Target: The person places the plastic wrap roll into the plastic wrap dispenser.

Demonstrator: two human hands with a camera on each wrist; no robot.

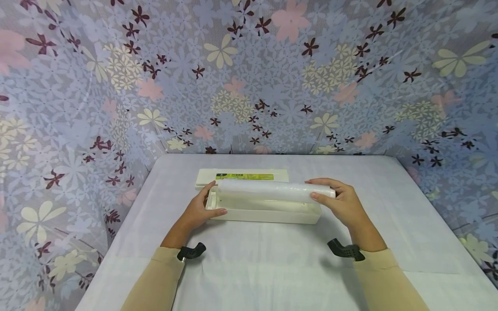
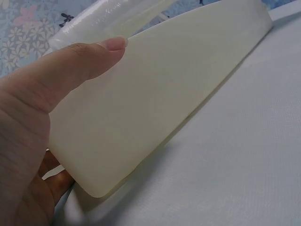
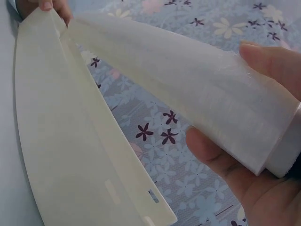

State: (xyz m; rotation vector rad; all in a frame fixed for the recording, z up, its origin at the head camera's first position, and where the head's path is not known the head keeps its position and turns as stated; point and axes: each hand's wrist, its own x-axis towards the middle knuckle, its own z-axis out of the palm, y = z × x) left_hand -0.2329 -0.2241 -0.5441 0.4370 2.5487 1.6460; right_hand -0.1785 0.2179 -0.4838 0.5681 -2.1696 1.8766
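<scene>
A long cream plastic box (image 1: 268, 216) stands open-topped on the white-covered table. My left hand (image 1: 200, 209) grips its left end, the thumb lying along the front wall and the other fingers around the far side. In my right hand (image 1: 346, 203) is a roll of cling film (image 1: 268, 190), held near its right end between thumb and fingers. The roll slants above the box: in the right wrist view the gripped end of the roll (image 3: 188, 80) is raised well away from the box (image 3: 56, 132), while its other end is close to the left hand (image 3: 51, 5).
Behind the box lies a cream lid (image 1: 281, 175) with a yellow-green label (image 1: 249, 176). A white cloth (image 1: 264, 268) covers the table. Floral fabric (image 1: 249, 86) hangs at the back and both sides. A black strap mount (image 1: 191, 251) sits at each wrist.
</scene>
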